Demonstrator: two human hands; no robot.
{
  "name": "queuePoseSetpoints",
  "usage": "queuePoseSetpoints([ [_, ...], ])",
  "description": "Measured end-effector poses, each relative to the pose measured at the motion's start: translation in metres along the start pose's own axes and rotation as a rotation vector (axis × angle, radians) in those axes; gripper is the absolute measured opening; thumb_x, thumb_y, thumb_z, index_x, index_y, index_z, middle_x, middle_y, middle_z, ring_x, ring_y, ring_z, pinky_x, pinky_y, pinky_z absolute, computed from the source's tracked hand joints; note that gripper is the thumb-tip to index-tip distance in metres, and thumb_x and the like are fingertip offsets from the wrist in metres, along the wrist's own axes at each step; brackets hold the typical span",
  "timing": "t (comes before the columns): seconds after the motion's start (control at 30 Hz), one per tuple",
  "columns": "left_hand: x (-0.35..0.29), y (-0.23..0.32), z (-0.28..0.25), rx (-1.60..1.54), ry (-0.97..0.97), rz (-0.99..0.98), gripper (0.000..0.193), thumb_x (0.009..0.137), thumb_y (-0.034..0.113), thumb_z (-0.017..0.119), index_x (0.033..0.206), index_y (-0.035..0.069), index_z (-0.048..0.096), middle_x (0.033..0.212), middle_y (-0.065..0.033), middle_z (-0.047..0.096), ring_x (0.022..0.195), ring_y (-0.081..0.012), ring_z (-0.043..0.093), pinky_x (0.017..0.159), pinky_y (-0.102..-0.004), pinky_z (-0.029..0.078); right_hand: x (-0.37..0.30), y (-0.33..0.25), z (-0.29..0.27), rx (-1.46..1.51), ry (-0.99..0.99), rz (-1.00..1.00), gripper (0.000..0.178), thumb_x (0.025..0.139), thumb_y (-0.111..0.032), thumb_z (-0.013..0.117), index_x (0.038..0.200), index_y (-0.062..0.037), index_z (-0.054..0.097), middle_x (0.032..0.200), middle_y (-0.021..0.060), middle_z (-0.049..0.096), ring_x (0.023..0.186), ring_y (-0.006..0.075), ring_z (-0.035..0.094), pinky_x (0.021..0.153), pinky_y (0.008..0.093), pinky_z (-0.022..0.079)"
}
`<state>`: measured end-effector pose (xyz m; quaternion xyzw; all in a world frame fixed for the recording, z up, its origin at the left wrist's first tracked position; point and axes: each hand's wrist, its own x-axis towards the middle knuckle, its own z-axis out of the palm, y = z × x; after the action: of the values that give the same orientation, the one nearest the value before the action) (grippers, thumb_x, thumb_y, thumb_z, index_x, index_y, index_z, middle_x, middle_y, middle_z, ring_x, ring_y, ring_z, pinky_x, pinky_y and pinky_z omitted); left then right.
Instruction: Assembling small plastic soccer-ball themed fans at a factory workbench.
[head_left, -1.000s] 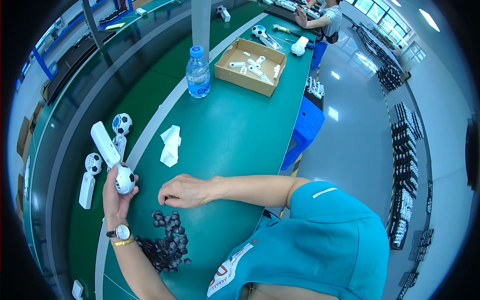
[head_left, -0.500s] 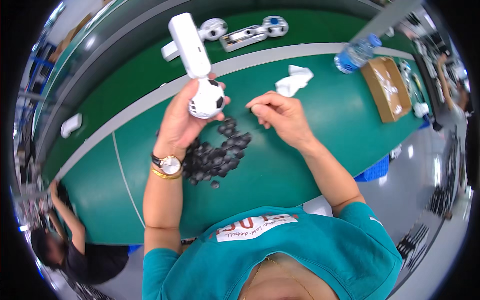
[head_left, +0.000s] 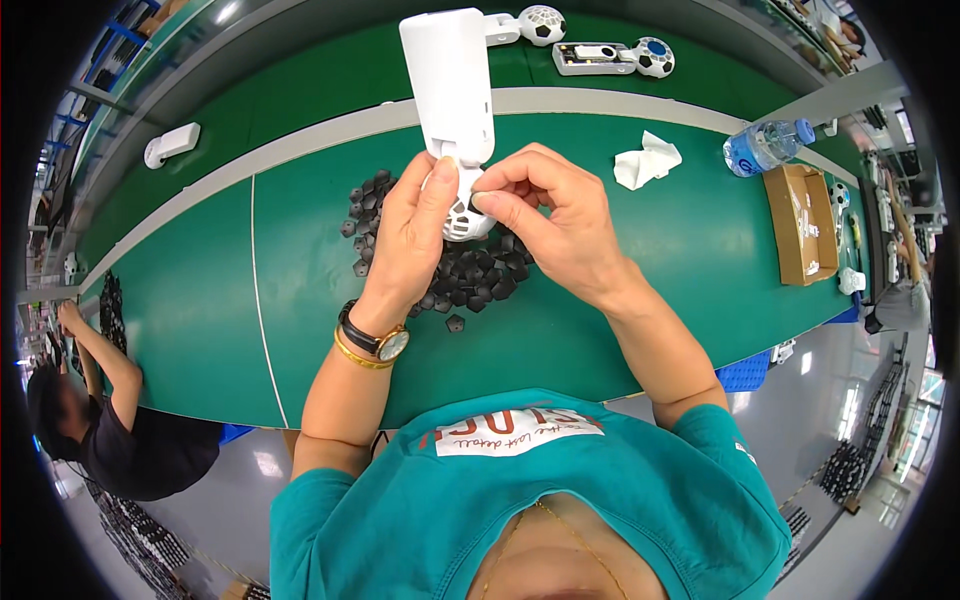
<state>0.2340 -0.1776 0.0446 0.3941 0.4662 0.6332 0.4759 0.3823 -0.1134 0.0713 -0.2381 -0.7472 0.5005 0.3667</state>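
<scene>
My left hand [head_left: 408, 230] is closed round the ball end of a white device [head_left: 450, 85], its thumb on the neck below the long flat body. The ball [head_left: 468, 225] carries a football pattern of openings and slots. At its right side my right hand [head_left: 565, 215] pinches a small black piece between thumb and forefinger, against the ball; the fingertips partly hide it. Beneath both hands lies a loose heap of black pentagon pieces [head_left: 480, 275], with one pentagon piece [head_left: 455, 323] apart at the near side.
Two similar devices, one with a patterned ball [head_left: 542, 26] and one with an opened body [head_left: 592, 58], lie beyond the pale strip. Another white device [head_left: 172, 144] is far left. Right are crumpled tissue [head_left: 648, 160], a bottle [head_left: 765, 148] and a cardboard box [head_left: 800, 225]. A co-worker [head_left: 120, 420] sits left.
My right hand has come in to the ball with its pinched piece. The device is now turned, with its slotted side toward me, and my left thumb lies on its neck. The view has shifted.
</scene>
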Motion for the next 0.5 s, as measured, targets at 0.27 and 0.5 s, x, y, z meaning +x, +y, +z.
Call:
queuePoseSetpoints([
  [0.27, -0.002, -0.006, -0.003, 0.008, 0.026, 0.031, 0.039, 0.101, 0.034, 0.043, 0.115, -0.001, 0.054, 0.096, -0.0030, 0.062, 0.082, -0.0047, 0.056, 0.070, -0.0205, 0.046, -0.003, 0.008, 0.006, 0.125, 0.010, 0.113, 0.012, 0.084, -0.003, 0.068, 0.094, 0.0010, 0.061, 0.088, 0.0039, 0.061, 0.076, 0.0100, 0.060, 0.067, 0.0221, 0.051],
  [0.5, -0.005, -0.003, 0.000, 0.060, 0.061, 0.069, 0.038, 0.100, 0.032, 0.046, 0.114, -0.002, 0.054, 0.095, -0.0044, 0.062, 0.081, -0.0059, 0.057, 0.069, -0.0209, 0.047, 0.006, 0.022, 0.000, 0.292, -0.077, 0.225, 0.029, 0.083, -0.010, 0.072, 0.102, 0.0002, 0.053, 0.086, 0.0034, 0.059, 0.076, 0.0089, 0.059, 0.065, 0.0206, 0.050],
])
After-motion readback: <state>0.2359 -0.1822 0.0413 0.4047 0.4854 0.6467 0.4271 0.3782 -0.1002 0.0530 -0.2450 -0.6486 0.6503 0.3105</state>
